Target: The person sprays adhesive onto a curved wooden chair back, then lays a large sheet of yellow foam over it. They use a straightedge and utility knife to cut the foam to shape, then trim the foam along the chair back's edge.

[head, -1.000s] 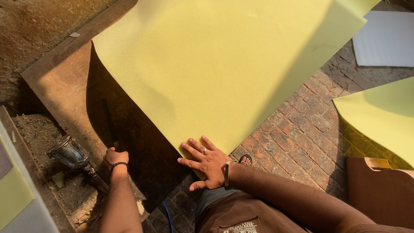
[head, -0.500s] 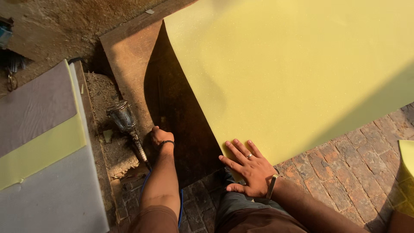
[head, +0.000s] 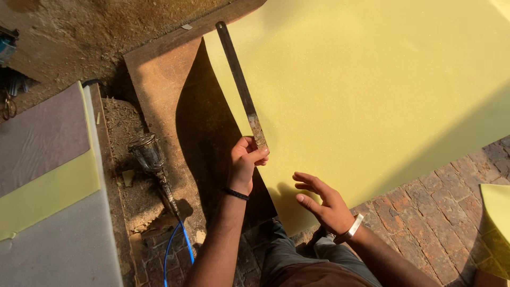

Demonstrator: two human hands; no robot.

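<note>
Left hand (head: 245, 159) closed around the near end of a long dark metal straightedge (head: 239, 79); its far end reaches the board's far edge. The rule lies along the left edge of a large yellow foam sheet (head: 372, 90). Sheet runs out of frame at top and right; its full extent cannot be made out. Its left edge lifts off the wooden board (head: 159, 79) and throws a deep shadow that hides the board beneath.

Right hand (head: 321, 202) open, fingers spread, holding nothing, at the sheet's near edge; contact hard to tell. Silver bracelet on that wrist, black band on the left.

Left of the board: a pneumatic tool (head: 149, 154) on the dirt, with a blue hose (head: 178, 244) running off the bottom. Far left, a grey-and-yellow foam slab (head: 48, 186), cut off. Brick paving (head: 425, 223) open at right; another yellow piece (head: 496, 228) cropped at the right edge.
</note>
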